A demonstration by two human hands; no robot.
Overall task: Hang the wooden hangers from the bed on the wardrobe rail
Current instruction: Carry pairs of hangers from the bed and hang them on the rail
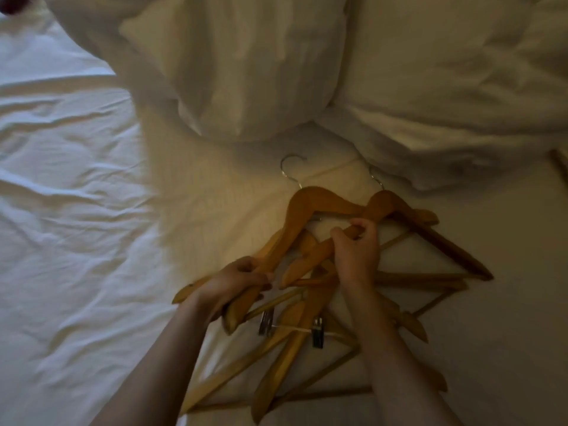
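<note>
Several wooden hangers lie in a loose, overlapping pile on the white bed sheet, low and right of centre. Two have silver metal hooks that point toward the pillows. One carries a bar with metal clips. My left hand grips the lower arm of a hanger at the pile's left side. My right hand grips the shoulder of another hanger near the middle of the pile. No wardrobe rail is in view.
A white pillow lies just beyond the hangers and a rumpled white duvet lies to the right. Wrinkled sheet spreads over the left half. A wooden edge shows at the far right.
</note>
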